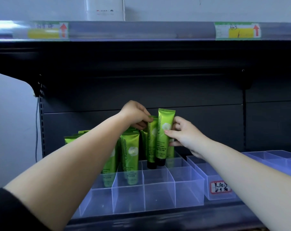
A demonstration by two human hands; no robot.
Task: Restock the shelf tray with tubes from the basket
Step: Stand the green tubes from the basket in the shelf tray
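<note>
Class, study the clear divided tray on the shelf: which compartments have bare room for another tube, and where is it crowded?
Free: the front-row cells of the clear tray, bordered by its front wall and dividers, especially the two on the right. Crowded: the rear-left cells packed with green tubes, and the middle, where the left hand and right hand each hold a tube.
</note>
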